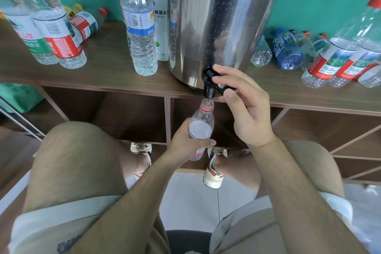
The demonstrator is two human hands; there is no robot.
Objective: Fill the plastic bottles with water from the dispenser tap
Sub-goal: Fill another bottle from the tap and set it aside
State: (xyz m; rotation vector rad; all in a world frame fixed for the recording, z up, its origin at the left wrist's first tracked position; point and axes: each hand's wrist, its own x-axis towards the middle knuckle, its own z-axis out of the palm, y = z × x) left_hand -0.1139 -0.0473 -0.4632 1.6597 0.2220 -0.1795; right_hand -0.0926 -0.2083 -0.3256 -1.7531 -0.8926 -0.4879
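A steel water dispenser (216, 16) stands on a wooden shelf top, its black tap (209, 84) hanging over the front edge. My right hand (245, 105) grips the tap's lever with thumb and fingers. Directly under the spout, my left hand (185, 142) holds an uncapped clear plastic bottle (201, 126) with a red neck ring, upright. A thin stream of water runs into its mouth, and water shows inside up to about the shoulder.
The wooden shelf top (103, 64) carries upright bottles with water in them on the left (142, 27), and more bottles, upright and lying down, on the right (288, 49). Open cubbies sit below. My knees and shoes are close to the shelf front.
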